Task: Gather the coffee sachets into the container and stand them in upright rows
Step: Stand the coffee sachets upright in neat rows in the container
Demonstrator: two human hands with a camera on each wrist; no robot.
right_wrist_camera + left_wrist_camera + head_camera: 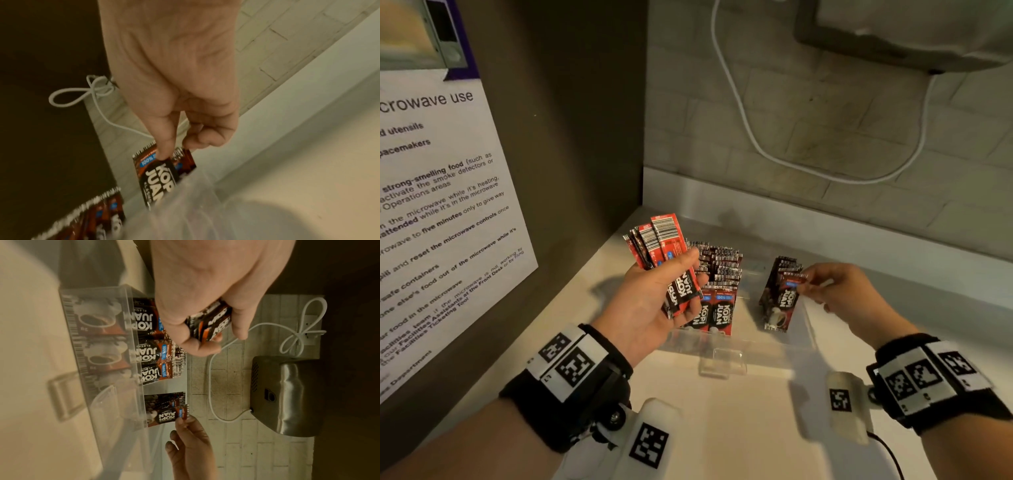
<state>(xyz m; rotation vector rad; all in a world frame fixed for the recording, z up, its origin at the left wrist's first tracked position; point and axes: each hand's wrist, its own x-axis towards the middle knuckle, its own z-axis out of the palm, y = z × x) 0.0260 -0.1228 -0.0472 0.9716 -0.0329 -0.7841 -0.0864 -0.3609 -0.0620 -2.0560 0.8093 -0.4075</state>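
Sachets (717,270) are standing in rows at the clear container's (726,346) nine o'clock side. Left hand (650,301) is gripping a fanned bundle (664,246); right hand (842,291) is pinching one sachet (786,301) against the three o'clock stack (774,277).

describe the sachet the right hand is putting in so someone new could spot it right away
Find the clear plastic container on the pale counter below the tiled wall. Full rows of sachets fill its left side; a short row stands apart on the right. The sachet is the frontmost one of that short row, the only one there pinched at its top edge by the right hand.
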